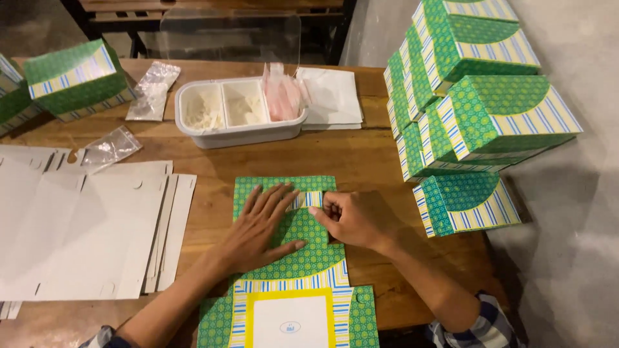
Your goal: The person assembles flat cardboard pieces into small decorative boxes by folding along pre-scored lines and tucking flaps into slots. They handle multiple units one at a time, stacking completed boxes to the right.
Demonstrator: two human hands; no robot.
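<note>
A flat green patterned cardboard box blank (293, 258) with striped yellow and blue edges lies on the wooden table (361, 161) in front of me. My left hand (261, 225) presses flat on its middle panel, fingers spread. My right hand (351, 219) is curled at the blank's right edge, pinching a side flap next to the striped strip.
Folded green boxes (471, 96) are stacked at the right table edge, two more (71, 80) at the far left. A pile of flat white blanks (84, 225) lies at left. A white divided tray (235, 113), plastic bags (151, 90) and white paper (332, 96) sit beyond.
</note>
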